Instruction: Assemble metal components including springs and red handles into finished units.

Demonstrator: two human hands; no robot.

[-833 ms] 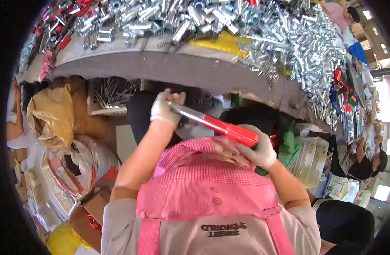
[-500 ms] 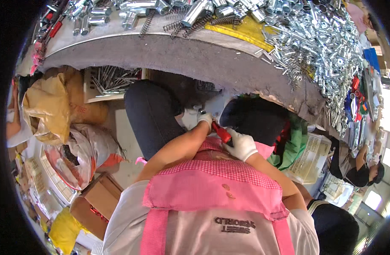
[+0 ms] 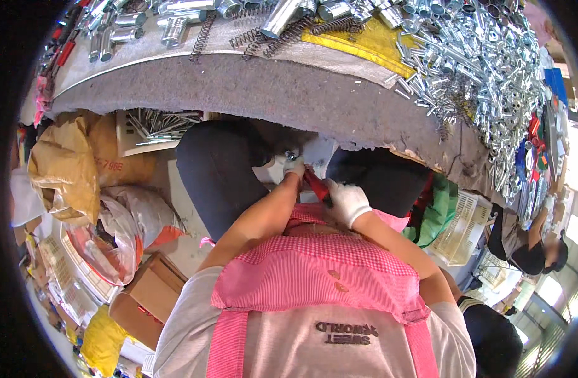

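Right now, both gloved hands are working low over the lap, just out from the front edge of the tabletop [image 3: 138, 57]. The left hand [image 3: 294, 167] is gripping the front end of a red tool [image 3: 314, 183], its fingers closed around it, with a small metal end [image 3: 291, 155] sticking out beyond. The right hand [image 3: 349, 205] is holding the dark rear end, fingers curled around it, though they are partly hidden. The red tool is slanting between the two dark-clothed legs [image 3: 216, 170], just above the pink apron [image 3: 317, 274].

Along the tabletop's front edge, coil springs [image 3: 291, 34] are lying beside a yellow sheet [image 3: 371, 47]; metal tubes [image 3: 174, 31] are resting farther left, and a heap of small metal parts [image 3: 491, 69] is covering the right end. Under the front edge, toward the left corner, a pale crate [image 3: 155, 148] is holding metal rods [image 3: 166, 124]. A brown bag [image 3: 65, 167] is standing beside it.
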